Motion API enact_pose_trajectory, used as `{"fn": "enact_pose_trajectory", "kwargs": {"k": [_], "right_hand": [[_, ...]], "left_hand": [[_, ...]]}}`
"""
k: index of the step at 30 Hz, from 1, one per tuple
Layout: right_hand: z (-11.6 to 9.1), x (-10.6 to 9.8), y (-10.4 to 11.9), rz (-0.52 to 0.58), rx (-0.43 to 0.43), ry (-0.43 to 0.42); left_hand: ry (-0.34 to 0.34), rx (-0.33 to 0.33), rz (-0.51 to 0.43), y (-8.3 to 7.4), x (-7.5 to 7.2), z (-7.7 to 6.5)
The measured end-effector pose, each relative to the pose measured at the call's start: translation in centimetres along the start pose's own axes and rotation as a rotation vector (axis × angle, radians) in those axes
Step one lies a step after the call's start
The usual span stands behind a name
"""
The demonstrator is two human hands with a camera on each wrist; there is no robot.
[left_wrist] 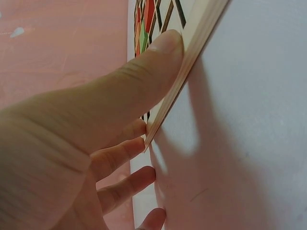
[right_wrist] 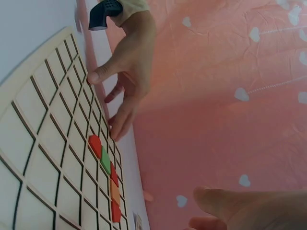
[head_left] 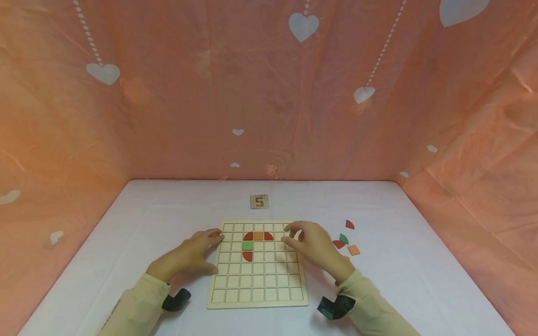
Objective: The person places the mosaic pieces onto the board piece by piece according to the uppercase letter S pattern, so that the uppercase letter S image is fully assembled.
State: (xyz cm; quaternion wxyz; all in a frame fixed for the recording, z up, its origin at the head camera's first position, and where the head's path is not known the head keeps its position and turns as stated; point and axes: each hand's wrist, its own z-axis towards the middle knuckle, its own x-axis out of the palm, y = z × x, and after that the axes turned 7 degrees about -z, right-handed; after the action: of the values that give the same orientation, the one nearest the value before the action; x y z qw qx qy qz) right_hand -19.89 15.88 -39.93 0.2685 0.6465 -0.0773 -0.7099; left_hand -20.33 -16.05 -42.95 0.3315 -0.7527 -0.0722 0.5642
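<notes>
A wooden grid board [head_left: 258, 282] lies on the table. Set in its upper cells are red quarter-circle pieces [head_left: 247, 256], an orange square [head_left: 258, 236] and a green square [head_left: 248, 245]. My left hand [head_left: 189, 253] rests at the board's left edge, fingers spread; in the left wrist view its thumb [left_wrist: 165, 45] touches the rim. My right hand [head_left: 314, 245] hovers over the upper right cells, fingers loosely bent, with no piece visible between thumb and fingertips. In the right wrist view part of the right hand [right_wrist: 254, 208] shows at the lower right corner.
Right of the board lie loose pieces: a red quarter-circle [head_left: 350, 225], another red one [head_left: 338, 244], a green one [head_left: 343, 239], an orange square [head_left: 354, 250], and an orange piece partly behind the right hand. A small patterned card [head_left: 259, 201] lies beyond the board.
</notes>
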Motion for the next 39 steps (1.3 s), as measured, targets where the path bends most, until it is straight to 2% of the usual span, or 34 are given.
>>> {"fn": "enact_pose_trajectory", "kwargs": {"k": [11, 18, 22, 32, 35, 39], "right_hand": [[0.4, -2.0, -2.0, 0.051, 0.005, -0.028], [0.6, -3.8, -3.7, 0.09, -0.039, -0.048], [0.7, -4.8, -4.7, 0.115, -0.017, -0.041], [1.2, -6.5, -8.6, 0.101, -0.034, -0.024], [1.1, -7.0, -10.1, 0.097, -0.022, -0.006], [0.9, -7.6, -12.0, 0.104, -0.037, 0.071]], "left_hand": [[0.013, 0.009, 0.017, 0.1, 0.0, 0.0], [0.011, 0.013, 0.007, 0.2, 0.1, 0.0], [0.013, 0.016, 0.003, 0.2, 0.0, -0.2], [0.016, 0.01, -0.031, 0.1, -0.3, -0.3], [0.022, -0.003, -0.049, 0.0, -0.2, -0.3], [0.024, -0.009, -0.039, 0.0, -0.2, -0.3]]}}
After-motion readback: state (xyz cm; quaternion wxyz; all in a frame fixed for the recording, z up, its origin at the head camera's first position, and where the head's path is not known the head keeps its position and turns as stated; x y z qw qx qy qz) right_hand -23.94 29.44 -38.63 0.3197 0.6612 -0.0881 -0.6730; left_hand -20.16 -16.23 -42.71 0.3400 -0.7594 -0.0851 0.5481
